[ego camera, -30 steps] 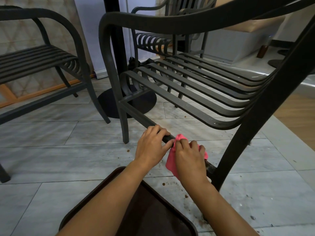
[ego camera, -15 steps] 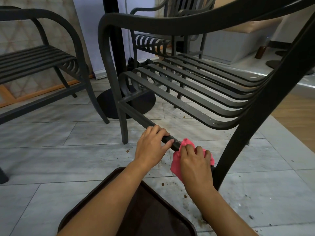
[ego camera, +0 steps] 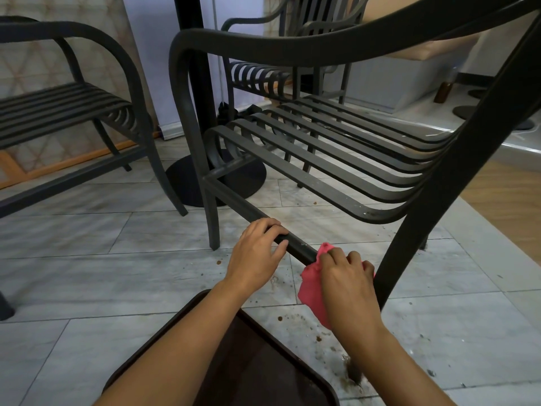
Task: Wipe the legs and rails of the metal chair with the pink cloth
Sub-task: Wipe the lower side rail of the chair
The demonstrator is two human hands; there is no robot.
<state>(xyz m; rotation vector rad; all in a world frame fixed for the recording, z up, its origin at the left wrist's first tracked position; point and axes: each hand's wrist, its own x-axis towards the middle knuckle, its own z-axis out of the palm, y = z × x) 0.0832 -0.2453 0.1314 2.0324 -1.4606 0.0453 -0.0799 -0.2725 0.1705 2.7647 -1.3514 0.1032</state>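
A dark metal chair (ego camera: 322, 153) with a slatted seat stands right in front of me. Its low side rail (ego camera: 234, 200) runs from the front leg (ego camera: 212, 224) down to the rear leg (ego camera: 424, 218) at the right. My left hand (ego camera: 257, 253) is curled over the top of this rail near its middle. Just to the right, my right hand (ego camera: 348, 279) presses the pink cloth (ego camera: 311, 291) around the rail, close to where it meets the rear leg. Part of the cloth hangs below the rail.
A dark brown tray (ego camera: 263, 361) lies under my forearms. Crumbs and a dirt clump (ego camera: 352, 373) dot the grey tiled floor. A second chair (ego camera: 73, 118) stands at the left, a black table pedestal (ego camera: 193, 112) behind, a third chair (ego camera: 272, 74) farther back.
My right hand has slid the pink cloth to the right along the rail toward the rear leg. My left hand has kept its grip at the same spot.
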